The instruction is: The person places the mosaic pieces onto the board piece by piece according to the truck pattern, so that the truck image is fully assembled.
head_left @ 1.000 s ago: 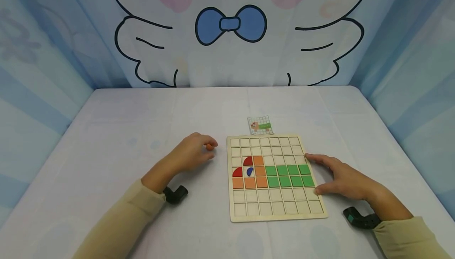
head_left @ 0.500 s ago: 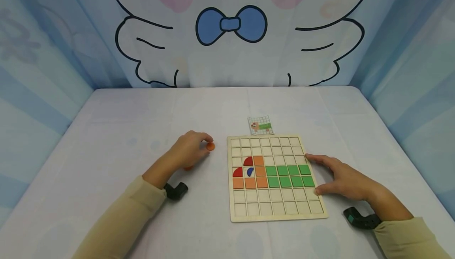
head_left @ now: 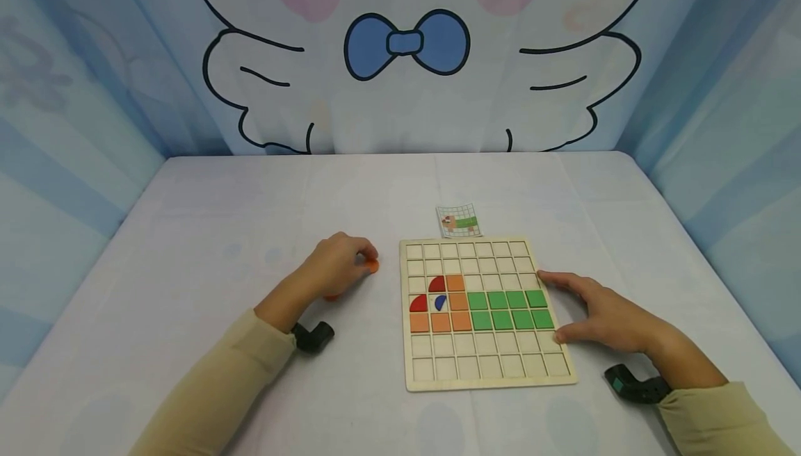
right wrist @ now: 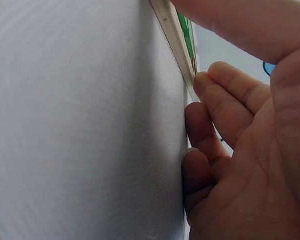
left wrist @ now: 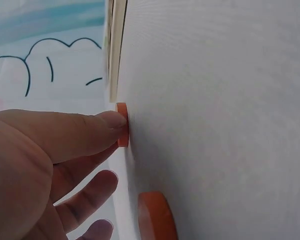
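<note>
My left hand (head_left: 340, 265) is left of the wooden grid board (head_left: 491, 385), its thumb and index finger pinching a small orange rounded piece (left wrist: 122, 126) close to the tabletop. A second orange piece (left wrist: 157, 216) lies on the table under that hand, mostly hidden from the head view. My right hand (head_left: 616, 313) rests beside the board, thumb and index fingertip at its right edge with fingers extended. On the board sit a block of green squares (head_left: 507, 309), several orange squares (head_left: 441, 322), two red quarter-round pieces (head_left: 418, 304) and a white square with a blue half-round (head_left: 440, 302).
Just behind the board lies a small picture card (head_left: 459, 220) showing a green and orange animal on a grid. A white cloth (head_left: 219, 233) covers the table. Printed curtains (head_left: 407, 108) stand at the back and both sides.
My left hand first drew back slightly, bringing the second orange piece into view, and the orange piece at its fingertips shifted and turned a little. The right hand and board stayed still.
</note>
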`<state>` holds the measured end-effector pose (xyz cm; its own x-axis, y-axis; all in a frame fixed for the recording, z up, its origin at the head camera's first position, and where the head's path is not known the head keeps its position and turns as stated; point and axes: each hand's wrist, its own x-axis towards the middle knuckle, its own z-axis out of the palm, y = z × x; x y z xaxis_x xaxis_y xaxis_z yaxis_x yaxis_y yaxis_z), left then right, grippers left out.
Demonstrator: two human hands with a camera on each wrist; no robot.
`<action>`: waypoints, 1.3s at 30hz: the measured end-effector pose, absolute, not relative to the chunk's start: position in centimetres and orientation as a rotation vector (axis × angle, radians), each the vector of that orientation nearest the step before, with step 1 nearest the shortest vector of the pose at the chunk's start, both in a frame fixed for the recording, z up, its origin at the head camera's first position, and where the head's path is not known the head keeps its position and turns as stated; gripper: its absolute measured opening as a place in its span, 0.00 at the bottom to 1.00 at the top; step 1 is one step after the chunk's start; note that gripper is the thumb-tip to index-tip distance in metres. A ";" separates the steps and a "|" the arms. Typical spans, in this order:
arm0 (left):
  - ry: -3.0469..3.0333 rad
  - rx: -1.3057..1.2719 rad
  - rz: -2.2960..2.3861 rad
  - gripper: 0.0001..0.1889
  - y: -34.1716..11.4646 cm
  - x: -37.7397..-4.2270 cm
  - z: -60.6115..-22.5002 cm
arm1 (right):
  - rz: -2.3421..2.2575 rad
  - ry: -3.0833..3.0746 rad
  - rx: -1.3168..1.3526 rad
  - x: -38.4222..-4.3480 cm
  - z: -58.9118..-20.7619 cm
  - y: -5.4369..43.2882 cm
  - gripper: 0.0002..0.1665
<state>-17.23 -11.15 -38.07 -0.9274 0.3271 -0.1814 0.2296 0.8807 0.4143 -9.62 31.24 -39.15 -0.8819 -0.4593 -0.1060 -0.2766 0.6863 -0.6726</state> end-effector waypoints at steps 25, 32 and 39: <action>2.849 0.633 0.539 0.11 -10.6 -16.1 -37.6 | -0.965 2.638 -0.564 -9.8 -39.0 31.3 0.53; 2.847 0.754 0.526 0.08 -9.4 -14.6 -37.1 | -0.964 2.636 -0.546 -9.7 -39.0 31.2 0.54; 2.796 0.994 0.532 0.06 -7.9 -12.4 -37.0 | -0.983 2.629 -0.561 -9.7 -39.0 31.2 0.53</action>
